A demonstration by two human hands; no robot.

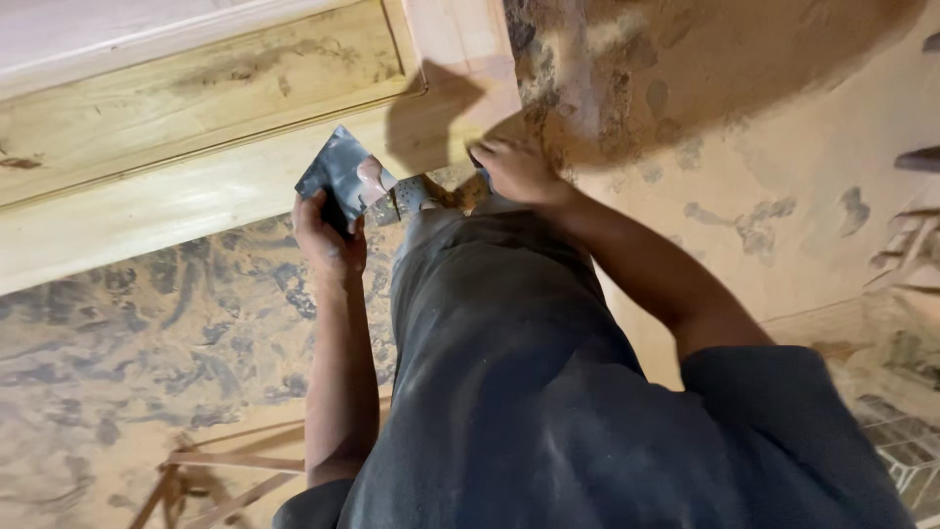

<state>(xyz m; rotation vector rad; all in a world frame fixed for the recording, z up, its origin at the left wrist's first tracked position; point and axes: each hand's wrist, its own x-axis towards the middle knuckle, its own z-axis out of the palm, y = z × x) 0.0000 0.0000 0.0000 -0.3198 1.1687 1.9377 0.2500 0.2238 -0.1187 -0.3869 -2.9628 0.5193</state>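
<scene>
A pale wooden panel (186,147) with a raised moulded frame lies across the upper left. My left hand (328,235) grips a flat grey metal scraper blade (345,174) smeared with tan filler, held just below the panel's lower edge. My right hand (514,171) rests with fingers curled at the bottom corner of the panel's upright rail (460,59); whether it holds anything is hidden. My dark grey clothing (509,372) fills the lower middle of the view.
The floor (147,372) is coated in sawdust with dark scuffed patches. A wooden frame of thin sticks (211,470) lies at the lower left. Patterned tiles (906,451) show at the lower right edge.
</scene>
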